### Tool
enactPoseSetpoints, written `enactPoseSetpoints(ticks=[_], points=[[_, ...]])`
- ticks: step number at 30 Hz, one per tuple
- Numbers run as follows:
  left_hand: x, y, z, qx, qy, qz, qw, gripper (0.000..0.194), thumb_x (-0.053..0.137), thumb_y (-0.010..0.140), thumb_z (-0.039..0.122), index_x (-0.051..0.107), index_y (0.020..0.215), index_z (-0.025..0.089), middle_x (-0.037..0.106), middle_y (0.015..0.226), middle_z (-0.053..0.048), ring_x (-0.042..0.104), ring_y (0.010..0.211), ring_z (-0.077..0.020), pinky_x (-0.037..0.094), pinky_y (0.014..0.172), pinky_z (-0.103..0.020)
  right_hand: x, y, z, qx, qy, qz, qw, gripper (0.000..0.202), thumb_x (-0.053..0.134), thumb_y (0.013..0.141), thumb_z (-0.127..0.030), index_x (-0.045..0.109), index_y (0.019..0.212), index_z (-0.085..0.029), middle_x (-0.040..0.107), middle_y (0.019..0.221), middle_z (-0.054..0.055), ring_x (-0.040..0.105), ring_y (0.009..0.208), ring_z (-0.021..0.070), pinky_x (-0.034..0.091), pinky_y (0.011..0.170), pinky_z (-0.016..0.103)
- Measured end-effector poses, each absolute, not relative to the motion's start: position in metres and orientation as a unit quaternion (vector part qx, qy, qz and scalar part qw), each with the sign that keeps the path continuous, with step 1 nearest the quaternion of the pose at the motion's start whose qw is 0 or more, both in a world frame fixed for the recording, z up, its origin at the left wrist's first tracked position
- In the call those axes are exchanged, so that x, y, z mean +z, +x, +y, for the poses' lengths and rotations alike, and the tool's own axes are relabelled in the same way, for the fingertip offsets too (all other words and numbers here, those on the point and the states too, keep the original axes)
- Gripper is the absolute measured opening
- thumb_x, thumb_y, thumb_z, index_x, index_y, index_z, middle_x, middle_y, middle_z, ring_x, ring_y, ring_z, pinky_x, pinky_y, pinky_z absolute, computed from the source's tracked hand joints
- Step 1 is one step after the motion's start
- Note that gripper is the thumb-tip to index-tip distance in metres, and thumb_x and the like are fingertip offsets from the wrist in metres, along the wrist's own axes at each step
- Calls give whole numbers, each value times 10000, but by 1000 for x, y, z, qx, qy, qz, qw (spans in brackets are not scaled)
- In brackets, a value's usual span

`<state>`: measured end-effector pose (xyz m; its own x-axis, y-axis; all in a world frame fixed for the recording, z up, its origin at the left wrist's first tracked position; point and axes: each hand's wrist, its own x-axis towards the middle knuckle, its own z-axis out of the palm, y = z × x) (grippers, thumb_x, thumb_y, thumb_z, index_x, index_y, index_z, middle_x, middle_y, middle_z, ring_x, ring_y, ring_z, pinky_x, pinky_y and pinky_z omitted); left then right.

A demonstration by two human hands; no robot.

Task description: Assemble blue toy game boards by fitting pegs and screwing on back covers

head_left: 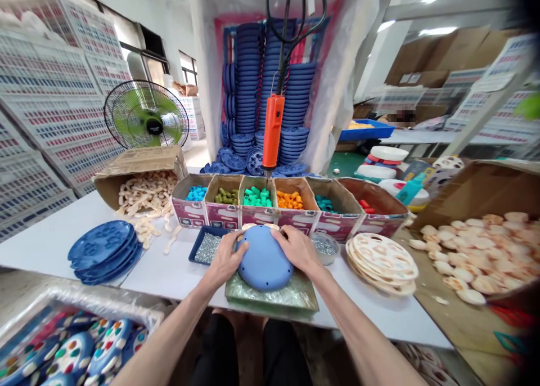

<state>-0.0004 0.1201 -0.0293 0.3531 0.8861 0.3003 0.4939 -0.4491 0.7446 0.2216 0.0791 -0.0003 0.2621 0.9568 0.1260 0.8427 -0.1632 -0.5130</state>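
A blue oval plastic shell (265, 259) with small dark holes near its edge lies dome side up in front of me, over a green plastic-wrapped pad (272, 300). My left hand (228, 255) grips its upper left edge, thumb on top. On the upper right edge rests my right hand (297, 247), its fingers curled over the far rim. A bit of cream plastic shows past the shell's far side. Beside my left hand sits a dark tray of screws (206, 247); a round bowl of small metal parts (324, 246) stands by my right hand.
An orange electric screwdriver (273, 131) hangs above a row of boxes (257, 212) with coloured pieces. Blue shells (103, 248) are stacked left, cream plates (382, 262) right. A crate of assembled pieces (80, 346) stands lower left, a fan (146, 116) behind.
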Motion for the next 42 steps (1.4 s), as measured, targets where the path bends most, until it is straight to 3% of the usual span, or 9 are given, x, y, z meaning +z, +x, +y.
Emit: enactPoseSetpoints(ticks=[5,12,17,24,32,42], points=[[-27,-2,121,339,773,451,289,425,546,946,365,596,1336,204,656,1339,-100,591,1253,-250,455,1105,-406,-1,219,76,98,-757,-585,274,415,456,981,-540,658,808,-222,734,942,46,665,890,225,349,682,292],[-13,7,120,308,765,493,277,394,529,958,344,635,1314,213,692,1303,-91,626,1212,-248,486,1054,-382,-2,214,67,87,-768,-559,299,384,441,986,-483,737,966,-240,762,1061,59,683,989,241,410,768,301],[1,19,126,278,757,543,235,315,543,968,429,745,1063,207,754,1085,-108,613,1192,-318,444,1050,-502,-4,217,68,106,-760,-559,313,416,454,970,-548,741,933,-248,777,974,47,698,949,247,432,755,306],[4,29,138,245,726,584,268,379,550,993,494,701,926,152,731,923,-49,693,900,-204,538,897,-425,-14,219,72,105,-751,-554,344,428,457,968,-559,748,923,-248,776,987,44,697,988,248,450,802,311],[-3,32,136,265,720,585,262,353,554,1001,466,690,927,149,723,939,-46,689,915,-199,545,896,-413,-11,217,79,115,-757,-552,331,409,493,948,-548,735,868,-228,780,950,67,704,945,266,441,757,318],[-10,27,129,298,733,559,247,316,602,977,433,683,1121,165,708,1136,-83,672,1036,-230,534,950,-448,-5,217,73,110,-761,-534,351,373,546,907,-548,767,913,-247,787,941,57,704,915,259,453,763,327]])
